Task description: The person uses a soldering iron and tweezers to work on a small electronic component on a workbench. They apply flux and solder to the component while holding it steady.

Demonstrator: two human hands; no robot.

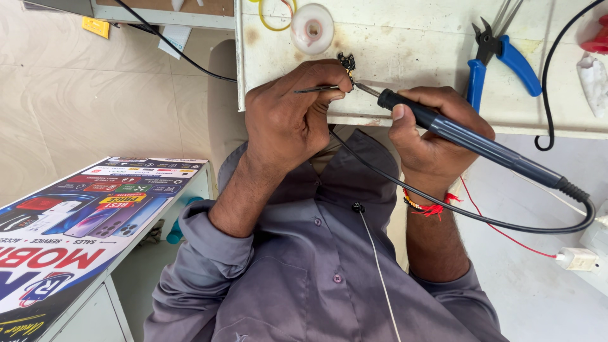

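**Soldering a small dark part at the bench edge**

The left hand [288,120] is closed in a pinch around thin metal tweezers [315,89], whose tips reach toward a small dark component [346,61] lying on the white workbench [411,44] close to its near edge. The right hand [434,136] is wrapped tightly around the dark blue handle of a soldering iron [468,140], thumb along the grip. The iron's metal tip points up and left and meets the tweezer tips just beside the small component; whether it actually touches the part is too fine to tell.

A black cable [481,218] runs from the back of the iron, loops under the right wrist and crosses the person's grey button shirt [304,253]. A red and yellow thread band [427,206] sits on the right wrist.

On the bench behind the hands lies a white roll of tape [311,28], and next to it a yellow ring [272,22] partly cut off by the top edge. To the right of the hands, blue-handled cutters [500,54] rest on the surface, well apart from the component. Another black cord [551,76] curls along the bench's right side, near a crumpled white tissue [594,76].

At lower left stands a counter topped with a colourful printed poster [82,221] showing phones. At lower right a white plug [579,258] with a red wire lies on the pale floor.
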